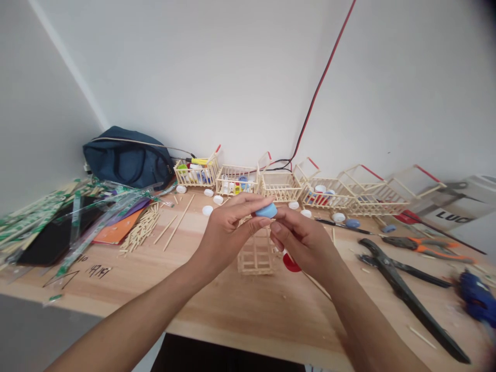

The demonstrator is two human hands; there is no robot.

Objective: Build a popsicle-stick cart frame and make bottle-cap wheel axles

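A light blue bottle cap (266,211) is pinched between the fingers and thumb of my left hand (234,227). My right hand (304,237) meets it from the other side, its fingers drawn together at the cap's right edge; whether it grips anything else is too small to tell. Below and behind the hands, a small frame of wooden sticks (256,258) rests on the table. A red cap (291,262) lies beside it, partly under my right hand.
Several stick baskets (281,187) line the wall, with loose caps (207,210) before them. Sticks (141,227), coloured sheets and a blue bag (127,157) occupy the left. Orange-handled pliers (426,245), a black tool (414,302) and a blue glue gun (476,297) lie right.
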